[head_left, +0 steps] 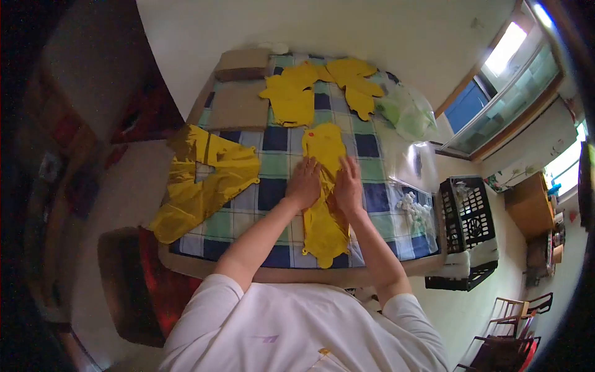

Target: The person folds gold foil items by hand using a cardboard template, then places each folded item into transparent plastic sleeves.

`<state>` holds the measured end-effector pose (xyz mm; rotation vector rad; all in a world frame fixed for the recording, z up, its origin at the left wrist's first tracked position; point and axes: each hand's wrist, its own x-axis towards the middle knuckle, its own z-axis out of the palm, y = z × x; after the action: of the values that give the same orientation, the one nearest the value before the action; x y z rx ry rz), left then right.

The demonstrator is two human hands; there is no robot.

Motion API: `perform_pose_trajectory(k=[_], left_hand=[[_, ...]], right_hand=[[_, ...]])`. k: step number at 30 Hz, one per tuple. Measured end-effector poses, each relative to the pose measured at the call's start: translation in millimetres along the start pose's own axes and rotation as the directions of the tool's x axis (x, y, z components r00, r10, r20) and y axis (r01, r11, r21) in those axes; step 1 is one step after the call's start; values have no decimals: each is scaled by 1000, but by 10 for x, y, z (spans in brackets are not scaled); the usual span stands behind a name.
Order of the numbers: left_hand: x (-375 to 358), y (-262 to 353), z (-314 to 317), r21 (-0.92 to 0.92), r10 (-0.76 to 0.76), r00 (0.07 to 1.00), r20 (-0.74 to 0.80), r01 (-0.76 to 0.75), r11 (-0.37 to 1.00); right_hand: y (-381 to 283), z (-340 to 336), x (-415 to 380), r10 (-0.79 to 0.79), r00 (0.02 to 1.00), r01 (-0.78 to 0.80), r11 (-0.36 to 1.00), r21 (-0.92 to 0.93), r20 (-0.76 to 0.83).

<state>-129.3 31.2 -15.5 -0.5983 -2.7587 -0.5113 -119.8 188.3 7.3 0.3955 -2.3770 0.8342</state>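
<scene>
A flat, deflated yellow foil balloon [323,217] lies lengthwise on a checked cloth in front of me, with a small red spot near its far end. My left hand [304,183] rests on its left edge, fingers stretched out and pointing away from me. On the opposite edge lies my right hand [348,186], its fingers also extended, the palm partly turned inward. Creases run through the foil between both hands. To the left is another yellow foil piece [214,186], shiny and wrinkled. Farther back are two more yellow foil pieces, one at centre [291,99] and one to the right [359,87].
The blue, green and white checked cloth [279,161] covers the table. Cardboard pieces [238,106] lie at the back left. Clear plastic bags [412,115] and a small bag of white bits [415,211] lie along the right side. Black crates [468,214] stand beyond the right edge.
</scene>
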Motion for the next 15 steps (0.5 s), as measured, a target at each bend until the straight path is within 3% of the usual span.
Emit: perform_pose_trajectory(k=[2, 5, 8, 14, 15], left_hand=[[11, -14, 32, 42, 17, 1000, -3, -17, 999], [28, -77, 93, 0, 46, 996, -78, -46, 999], [68, -81, 26, -109, -52, 999, -15, 50, 993], [455, -220, 168, 17, 88, 995, -48, -87, 996], [525, -210, 107, 45, 110, 993, 33, -112, 993]], right_hand=[[4, 53, -39, -129, 979, 153, 977, -148, 160], [45, 161, -123, -34, 967, 91, 972, -217, 254], [59, 151, -115, -48, 964, 99, 977, -186, 260], [56, 159, -135, -45, 960, 105, 973, -207, 276], [66, 163, -144, -53, 962, 112, 972, -209, 269]])
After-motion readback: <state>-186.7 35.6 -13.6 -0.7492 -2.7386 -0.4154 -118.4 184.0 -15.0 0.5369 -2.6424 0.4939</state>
